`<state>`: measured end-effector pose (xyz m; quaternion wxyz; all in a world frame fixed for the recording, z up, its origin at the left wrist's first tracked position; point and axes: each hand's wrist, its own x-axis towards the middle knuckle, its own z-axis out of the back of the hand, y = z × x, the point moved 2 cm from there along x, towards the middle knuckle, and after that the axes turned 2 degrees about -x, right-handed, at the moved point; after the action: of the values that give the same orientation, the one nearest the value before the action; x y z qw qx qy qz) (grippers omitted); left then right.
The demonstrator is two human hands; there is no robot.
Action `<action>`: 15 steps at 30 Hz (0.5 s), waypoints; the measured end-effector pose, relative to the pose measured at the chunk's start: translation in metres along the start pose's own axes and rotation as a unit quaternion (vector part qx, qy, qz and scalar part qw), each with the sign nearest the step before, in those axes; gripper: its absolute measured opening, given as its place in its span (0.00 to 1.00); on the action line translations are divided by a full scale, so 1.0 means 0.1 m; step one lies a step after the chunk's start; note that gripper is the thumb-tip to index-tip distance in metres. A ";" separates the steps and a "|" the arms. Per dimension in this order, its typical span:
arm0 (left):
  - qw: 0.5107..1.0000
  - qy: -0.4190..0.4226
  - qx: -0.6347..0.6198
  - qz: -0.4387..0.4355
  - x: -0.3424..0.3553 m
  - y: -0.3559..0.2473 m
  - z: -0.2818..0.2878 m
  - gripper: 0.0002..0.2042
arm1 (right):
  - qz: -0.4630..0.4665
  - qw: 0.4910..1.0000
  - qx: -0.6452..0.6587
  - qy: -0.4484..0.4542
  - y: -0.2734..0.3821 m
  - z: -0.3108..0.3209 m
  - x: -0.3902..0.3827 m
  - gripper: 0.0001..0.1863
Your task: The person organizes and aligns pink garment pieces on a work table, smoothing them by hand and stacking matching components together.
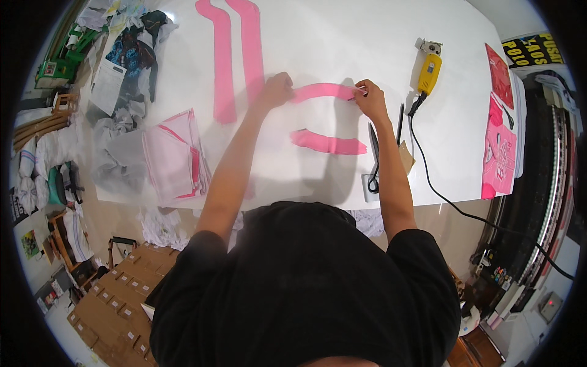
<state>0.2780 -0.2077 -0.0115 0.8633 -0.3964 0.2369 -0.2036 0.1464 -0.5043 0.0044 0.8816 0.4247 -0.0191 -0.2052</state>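
My left hand (279,90) pinches the left end of a curved pink strip (324,90) on the white table (318,183). Fingers of my right hand (369,96) are closed on its right end, where a small detail between them is too small to make out. Nearer me lies a second, shorter pink strip (327,144) with jagged ends. Beyond my left hand are two long pink strips (222,73) with bent tops. Black-handled scissors (373,177) lie beside my right forearm, near another long dark tool (400,122).
At left are a stack of pink-edged pale sheets (165,159) and piles of fabric (125,52). At right are a yellow corded cutter (429,72), its cable crossing the table's edge, and pink printed pieces (496,162). Brown cartons (116,300) stand below at lower left.
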 end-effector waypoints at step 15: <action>1.000 0.005 0.000 0.028 -0.20 -0.03 -0.10 0.16 | 0.017 1.000 0.005 -0.011 -0.01 -0.01 -0.12 0.15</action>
<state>0.2557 -0.2052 -0.0098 0.8677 -0.3884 0.2519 -0.1810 0.1353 -0.4998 0.0048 0.8827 0.4261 -0.0367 -0.1948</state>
